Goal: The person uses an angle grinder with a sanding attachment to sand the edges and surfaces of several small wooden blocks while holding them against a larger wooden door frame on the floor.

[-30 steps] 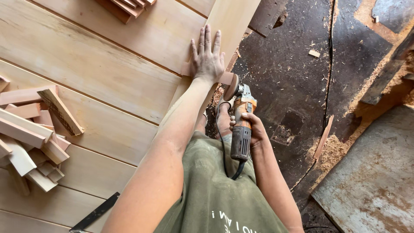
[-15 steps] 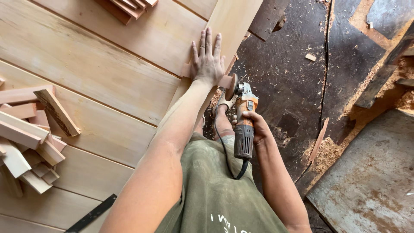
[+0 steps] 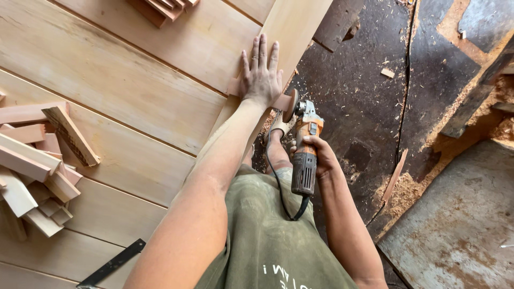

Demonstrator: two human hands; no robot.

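Here, we label from largest to smallest.
Panel: we kneel on a broad surface of pale wooden boards point(image 3: 118, 101), seams running diagonally.
Floor: dark, worn ground point(image 3: 375, 107) to the right, strewn with sawdust and chips; a rusty metal sheet point(image 3: 455, 235) at lower right.
Offcuts: a heap of short wood blocks point(image 3: 37, 166) far left, well apart from our work.
Left hand point(image 3: 261, 75): flat, fingers spread, pressing the board's edge.
Right hand point(image 3: 316, 155): closed around the orange angle grinder point(image 3: 305, 152), disc at the edge just beside the left hand.
Technique: we judge that the fingers should stay clear of the disc and the cord point(image 3: 281, 195) stay behind.
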